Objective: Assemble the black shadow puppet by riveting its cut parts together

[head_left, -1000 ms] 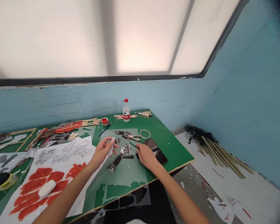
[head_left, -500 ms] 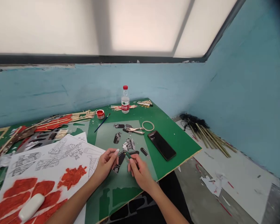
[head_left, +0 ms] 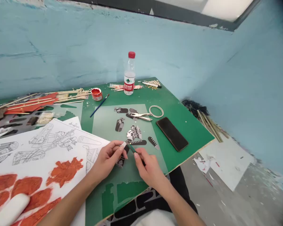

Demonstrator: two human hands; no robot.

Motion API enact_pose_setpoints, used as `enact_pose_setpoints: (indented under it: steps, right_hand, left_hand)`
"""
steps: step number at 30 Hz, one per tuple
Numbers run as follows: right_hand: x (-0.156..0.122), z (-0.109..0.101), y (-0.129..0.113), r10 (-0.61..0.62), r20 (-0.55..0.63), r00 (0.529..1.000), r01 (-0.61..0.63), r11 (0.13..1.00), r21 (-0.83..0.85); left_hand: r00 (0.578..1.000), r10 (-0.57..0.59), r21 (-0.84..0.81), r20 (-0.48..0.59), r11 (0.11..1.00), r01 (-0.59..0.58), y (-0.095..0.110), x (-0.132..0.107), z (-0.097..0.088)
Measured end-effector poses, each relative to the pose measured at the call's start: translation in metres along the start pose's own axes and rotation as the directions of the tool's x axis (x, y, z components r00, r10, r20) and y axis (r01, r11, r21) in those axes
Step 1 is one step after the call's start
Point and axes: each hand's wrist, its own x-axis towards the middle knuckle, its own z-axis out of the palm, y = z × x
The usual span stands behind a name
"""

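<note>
My left hand (head_left: 109,157) is closed, thumb and fingertips pinching a black-and-white figure cutout (head_left: 120,162) that its fingers partly cover. My right hand (head_left: 147,163) grips a thin green pencil (head_left: 132,148), its tip close to my left thumb and the top of the cutout. Just beyond my hands lie a cutout head with a patterned headdress (head_left: 134,133), a dark strip piece (head_left: 138,142) and a small laced piece (head_left: 153,142). Farther off is another dark cutout (head_left: 119,124). Hole-punch pliers (head_left: 141,116) rest across more pieces on the translucent sheet (head_left: 103,119).
A black phone (head_left: 172,134) and a tape ring (head_left: 156,111) lie to the right. Behind stand a water bottle (head_left: 129,78) and a red paint jar (head_left: 96,94), with a paintbrush (head_left: 99,106) beside it. Printed drawings (head_left: 70,147) and a white case (head_left: 11,209) occupy the left.
The view has tilted down and come closer to the table. My hands have stayed together, with the pencil tip still near the cutout in my left fingers.
</note>
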Motion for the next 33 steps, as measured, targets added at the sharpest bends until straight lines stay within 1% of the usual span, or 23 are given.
enact_pose_setpoints:
  steps: [2,5,10,16,23,33]
  right_hand:
    - [0.001,0.001,0.000,-0.027,-0.025,0.999,0.026,0.999,-0.020]
    - [0.001,0.001,0.000,-0.054,-0.028,0.998,0.053,0.998,-0.043]
    - [0.002,0.002,-0.002,-0.045,-0.034,0.998,0.042,0.997,-0.062]
    - [0.002,0.002,-0.002,-0.064,-0.025,0.998,0.061,0.994,-0.090]
    - [0.003,0.002,-0.001,-0.052,-0.004,0.999,0.051,0.994,-0.100]
    - [0.001,0.002,-0.002,-0.019,0.011,1.000,0.020,0.997,-0.071]
  left_hand:
    - [1.000,-0.013,-0.015,0.005,1.000,0.014,0.002,-0.001,-0.001]
    - [1.000,-0.027,-0.025,-0.004,0.999,0.027,0.002,-0.001,-0.001]
    - [0.999,-0.045,-0.048,0.006,0.998,0.045,0.004,0.000,-0.002]
    - [0.999,-0.043,-0.048,0.006,0.998,0.043,0.010,0.001,-0.002]
    - [0.998,-0.060,-0.047,0.021,0.997,0.061,0.014,0.001,-0.003]
    - [0.998,-0.070,-0.022,0.011,0.997,0.070,0.010,0.002,-0.003]
